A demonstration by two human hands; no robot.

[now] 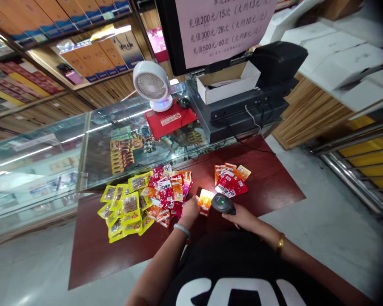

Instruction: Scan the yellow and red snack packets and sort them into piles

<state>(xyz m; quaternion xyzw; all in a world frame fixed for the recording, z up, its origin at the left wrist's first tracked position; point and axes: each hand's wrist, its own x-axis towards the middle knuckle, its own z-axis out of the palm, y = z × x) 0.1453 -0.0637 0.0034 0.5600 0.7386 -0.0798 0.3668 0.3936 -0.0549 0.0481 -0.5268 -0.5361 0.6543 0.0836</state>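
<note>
Our left hand (190, 211) pinches an orange packet (206, 201) by its edge. Our right hand (243, 217) is clamped on a scanner (222, 204), just beside the packet.

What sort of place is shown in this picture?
Probably a small shop: a glass display counter, rows of boxes on shelving, and a handheld scanner in the right hand suggest it.
</note>
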